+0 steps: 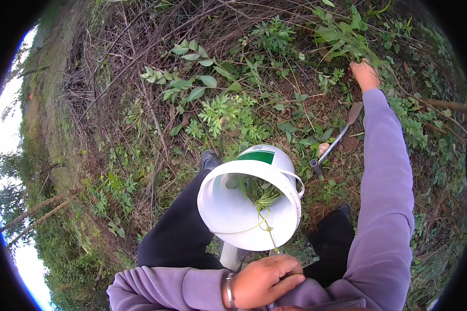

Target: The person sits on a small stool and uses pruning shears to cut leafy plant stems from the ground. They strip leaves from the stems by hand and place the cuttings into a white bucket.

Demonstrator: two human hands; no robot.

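Note:
My right hand [365, 74] reaches out at the upper right, its fingers closed on the stems of a leafy green plant [344, 41]. Low in the view, my left hand [266, 282] is curled in front of my body, thumb against the bent fingers; its palm side is hidden. Between my legs a white plastic bucket [253, 233] leans with its mouth towards me. Cut greens [262, 194] lie inside it, and a thin stem hangs over the rim down to my left hand.
A metal-shafted digging tool [336, 142] with a rusty blade lies on the soil to the right of the bucket. Beside it is a pale stone-like lump [323, 148]. Dry brushwood [113, 58] covers the upper left. A leafy shoot [196, 81] and low weeds [229, 112] grow beyond the bucket.

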